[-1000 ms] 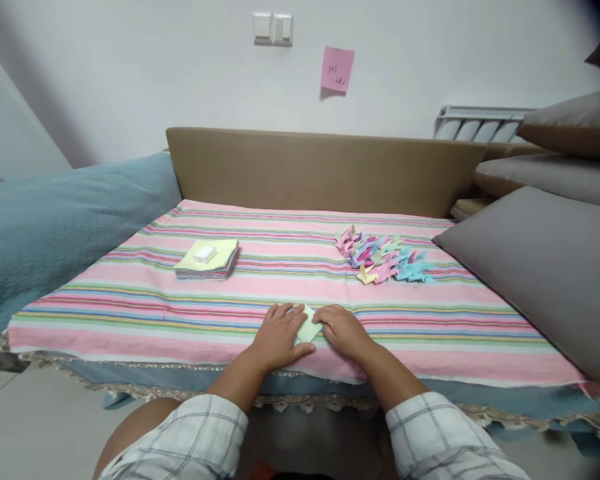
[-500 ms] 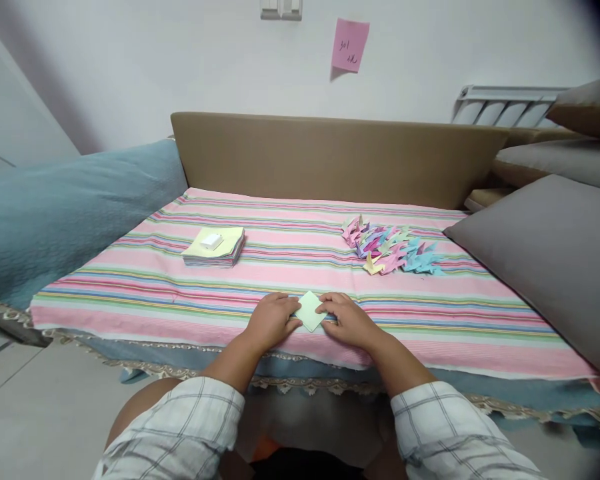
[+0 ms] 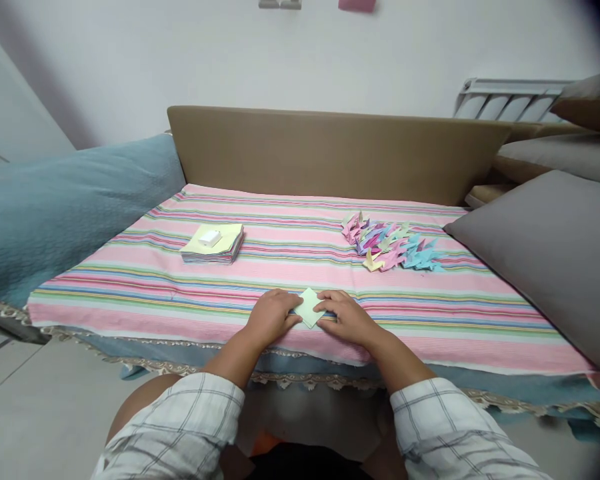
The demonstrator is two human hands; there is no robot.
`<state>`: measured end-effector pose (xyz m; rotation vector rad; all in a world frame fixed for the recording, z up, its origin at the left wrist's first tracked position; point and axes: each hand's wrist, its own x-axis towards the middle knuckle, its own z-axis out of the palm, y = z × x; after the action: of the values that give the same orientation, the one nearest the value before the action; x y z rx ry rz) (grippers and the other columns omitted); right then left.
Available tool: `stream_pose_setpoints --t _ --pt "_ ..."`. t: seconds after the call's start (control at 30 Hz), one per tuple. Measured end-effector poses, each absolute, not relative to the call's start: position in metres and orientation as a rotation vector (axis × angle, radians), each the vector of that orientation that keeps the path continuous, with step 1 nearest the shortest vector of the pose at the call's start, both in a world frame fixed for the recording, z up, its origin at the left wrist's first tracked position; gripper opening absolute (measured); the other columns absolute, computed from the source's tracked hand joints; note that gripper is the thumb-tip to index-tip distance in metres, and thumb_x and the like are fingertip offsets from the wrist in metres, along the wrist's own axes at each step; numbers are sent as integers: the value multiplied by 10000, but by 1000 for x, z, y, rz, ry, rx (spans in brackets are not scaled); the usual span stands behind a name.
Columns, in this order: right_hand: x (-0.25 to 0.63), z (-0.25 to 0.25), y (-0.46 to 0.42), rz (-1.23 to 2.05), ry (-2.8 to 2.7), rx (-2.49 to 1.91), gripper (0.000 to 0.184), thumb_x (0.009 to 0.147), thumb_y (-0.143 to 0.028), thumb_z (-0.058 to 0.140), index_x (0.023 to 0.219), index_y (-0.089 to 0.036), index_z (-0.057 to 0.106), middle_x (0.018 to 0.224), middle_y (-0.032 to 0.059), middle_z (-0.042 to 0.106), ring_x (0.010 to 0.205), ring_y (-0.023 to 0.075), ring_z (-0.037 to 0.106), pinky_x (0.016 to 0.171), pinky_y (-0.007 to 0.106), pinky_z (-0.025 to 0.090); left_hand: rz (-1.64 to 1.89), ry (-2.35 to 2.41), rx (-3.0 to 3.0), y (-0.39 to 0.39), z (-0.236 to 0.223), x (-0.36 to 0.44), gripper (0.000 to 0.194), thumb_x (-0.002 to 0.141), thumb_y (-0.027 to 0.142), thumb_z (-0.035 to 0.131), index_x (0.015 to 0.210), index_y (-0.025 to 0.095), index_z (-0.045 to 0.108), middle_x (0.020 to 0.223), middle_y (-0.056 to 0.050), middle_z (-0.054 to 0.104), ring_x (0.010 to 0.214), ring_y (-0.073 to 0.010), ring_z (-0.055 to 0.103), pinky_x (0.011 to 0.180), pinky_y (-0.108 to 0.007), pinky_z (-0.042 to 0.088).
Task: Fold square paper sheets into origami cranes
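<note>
- One green paper square (image 3: 309, 309) lies between my left hand (image 3: 270, 317) and right hand (image 3: 351, 320), both loosely curled, touching opposite corners; whether they pinch, I can't tell.
- Beneath, striped cloth (image 3: 311, 345) looks soft; uneven pressure could skew the paper.

You can read no text now: the pink note (image 3: 357, 5) on the wall (image 3: 220, 60) is cut off by the top edge of your view. A second ago its handwriting showed, seemingly "301", above smaller strokes too unclear for you to make out.
</note>
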<state>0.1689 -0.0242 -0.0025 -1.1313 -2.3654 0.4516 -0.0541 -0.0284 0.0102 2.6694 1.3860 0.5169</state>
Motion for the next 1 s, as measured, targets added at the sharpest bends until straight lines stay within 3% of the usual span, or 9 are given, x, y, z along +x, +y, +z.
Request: stream_pose_setpoints --t 0.87,1.0 --pt "167 -5 -25 433 -2367 -1107 276 734 -293 690 1006 -247 669 1183 73 566 1121 231 476 964 406 375 542 1410 2718 -34 11 -50 289 788 332 617 1064 247 634 1101 -38 662 1018 -233 566 916 -387 418" --pt "171 -4 -24 465 -2360 -1070 387 704 -262 708 1082 -234 633 1212 86 545 1145 234 467 970 401 381 538 1468 2646 -34 10 -49 395 763 335 644 1138 222 591 1106 -58 657 1037 -240 559 925 -383 415"
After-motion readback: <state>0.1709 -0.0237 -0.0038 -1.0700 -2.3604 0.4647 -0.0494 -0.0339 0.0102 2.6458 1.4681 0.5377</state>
